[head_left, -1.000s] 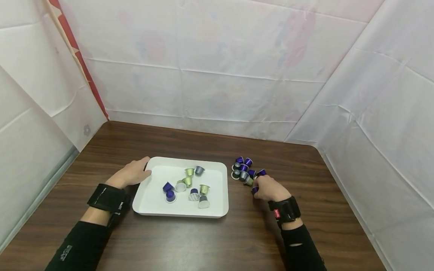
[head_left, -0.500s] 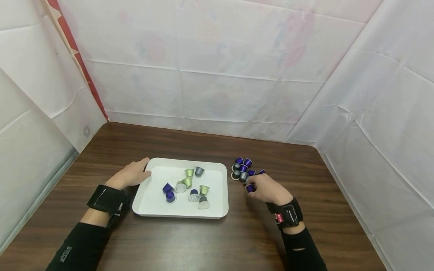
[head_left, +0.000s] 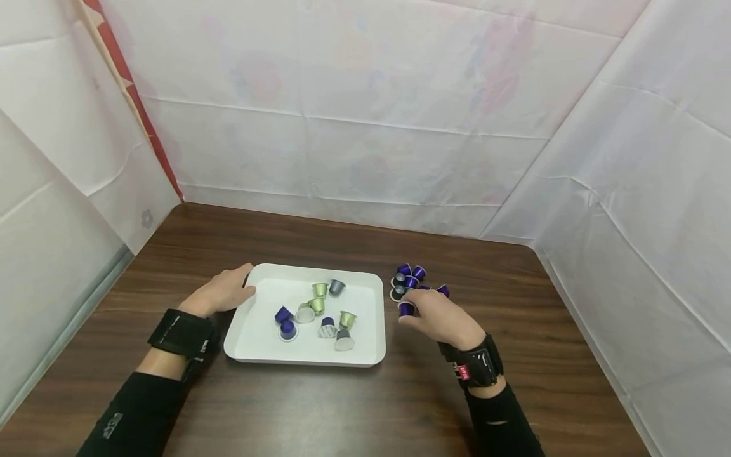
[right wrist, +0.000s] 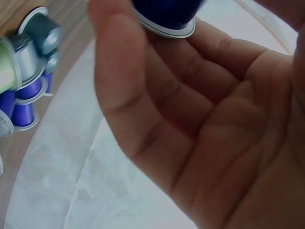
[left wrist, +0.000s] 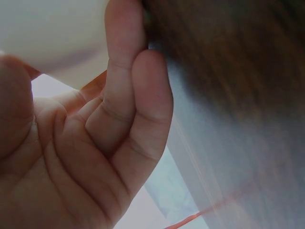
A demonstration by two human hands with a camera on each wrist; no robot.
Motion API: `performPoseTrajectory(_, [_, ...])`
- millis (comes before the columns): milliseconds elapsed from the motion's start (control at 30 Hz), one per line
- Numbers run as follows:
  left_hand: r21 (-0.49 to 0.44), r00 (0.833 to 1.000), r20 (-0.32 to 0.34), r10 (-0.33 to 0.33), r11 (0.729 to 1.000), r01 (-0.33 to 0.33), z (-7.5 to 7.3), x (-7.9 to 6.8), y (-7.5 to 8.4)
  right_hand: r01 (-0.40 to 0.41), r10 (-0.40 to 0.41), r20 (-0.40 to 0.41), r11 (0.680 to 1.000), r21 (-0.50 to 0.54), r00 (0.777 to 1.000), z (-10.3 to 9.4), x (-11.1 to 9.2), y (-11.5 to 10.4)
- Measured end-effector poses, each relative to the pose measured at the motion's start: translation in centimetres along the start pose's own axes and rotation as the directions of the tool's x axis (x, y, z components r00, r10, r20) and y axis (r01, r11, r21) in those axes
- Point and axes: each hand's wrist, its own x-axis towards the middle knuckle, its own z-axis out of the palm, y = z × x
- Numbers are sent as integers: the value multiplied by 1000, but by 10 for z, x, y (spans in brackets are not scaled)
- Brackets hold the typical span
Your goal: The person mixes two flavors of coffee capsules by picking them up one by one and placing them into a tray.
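Note:
My right hand (head_left: 445,318) pinches a purple coffee capsule (head_left: 407,309) between thumb and fingers, to the right of the white tray (head_left: 245,348). In the right wrist view the capsule (right wrist: 169,16) shows its pale rim at the fingertips. At the tray's upper left corner, my left hand (head_left: 224,292) grips the edge, thumb over the rim. The left wrist view has the tray (left wrist: 62,36) between thumb and fingers. On the tray lie several capsules, among them a green capsule (head_left: 347,319), a purple capsule (head_left: 288,329) and a grey capsule (head_left: 337,287).
Behind my right hand a loose pile of capsules (head_left: 410,282), purple, dark and grey, lies on the brown wooden table (head_left: 320,406); the hand covers part of it. The right wrist view also has a green capsule (right wrist: 5,67) there. White sheeting (head_left: 365,127) closes in the table.
My right hand has lifted the purple capsule from beside the pile and carried it left toward the tray. My left hand and the tray have stayed in place.

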Motion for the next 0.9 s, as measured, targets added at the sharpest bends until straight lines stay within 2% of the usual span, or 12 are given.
performPoseTrajectory(233, [3,1000,10,-4,1000,4,-1,-1,2,86,-86,6,996,14,996,2,8,-15])
performPoseTrajectory(367, [7,1000,11,-13,1000,13,-2,-1,3,128,-128,26,992,-12,991,3,14,-23])
performPoseTrajectory(700, [15,1000,9,-5,1000,5,-5,-1,3,165,-160,93,985,-48,983,4,24,-49])
performPoseTrajectory(900, [16,1000,16,-1,1000,0,-4,-1,3,222,-213,114,972,-78,970,6,36,-69])
